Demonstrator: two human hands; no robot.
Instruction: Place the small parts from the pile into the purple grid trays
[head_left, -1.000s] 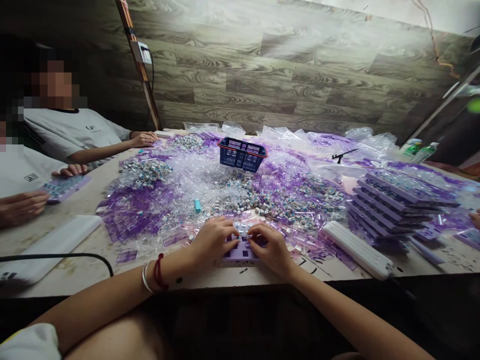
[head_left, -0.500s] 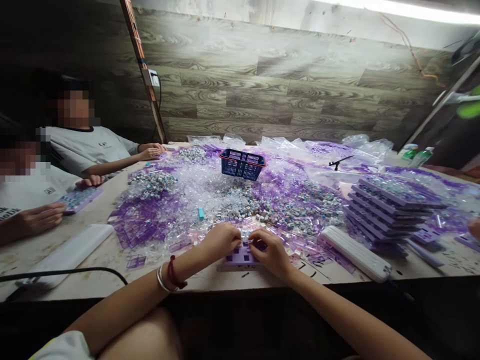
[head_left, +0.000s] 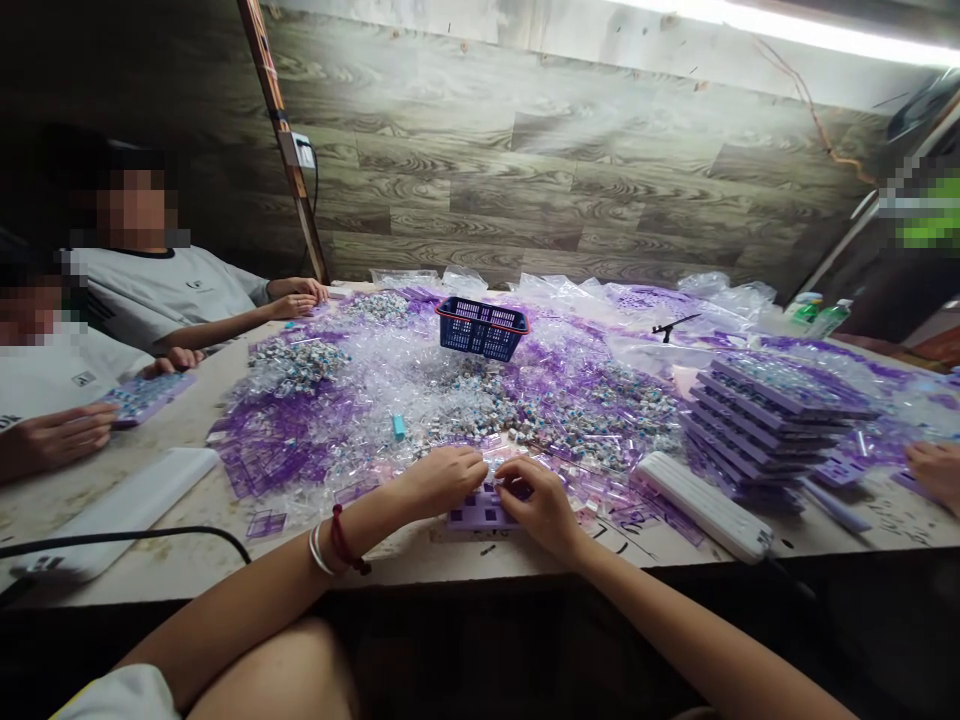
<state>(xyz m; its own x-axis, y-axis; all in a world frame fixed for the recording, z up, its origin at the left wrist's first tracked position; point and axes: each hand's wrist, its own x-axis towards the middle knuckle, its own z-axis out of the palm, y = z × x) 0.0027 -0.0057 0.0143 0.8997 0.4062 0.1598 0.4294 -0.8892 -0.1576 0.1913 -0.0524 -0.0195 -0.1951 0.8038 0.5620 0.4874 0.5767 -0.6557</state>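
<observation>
Both of my hands work over a purple tray [head_left: 466, 518] with square holes, which lies at the near side of the table. My left hand [head_left: 444, 482] is above the tray's far left part, its fingers bent and pinched together. On the right, my right hand [head_left: 541, 505] rests over the tray's right side with curled fingers, thumb and index meeting near the far edge. The fingertips of both hands nearly touch. Whatever small piece they pinch is too small or hidden to name. Beyond them lie heaps of small white-and-blue parts [head_left: 480, 395] and clear purple pieces [head_left: 289, 440].
A dark blue basket [head_left: 482, 335] stands mid-table. Stacked filled purple trays [head_left: 765, 430] rise at right, beside a white power strip [head_left: 705, 505]. Another white strip [head_left: 127, 510] lies left. Two people sit at left, one holding a tray [head_left: 154, 395]; another person's hand [head_left: 934, 468] shows at right.
My left hand has lifted slightly and shifted a little over the tray. My right hand stays nearly in place. The other person's hand at the right edge shows more; the view has turned slightly.
</observation>
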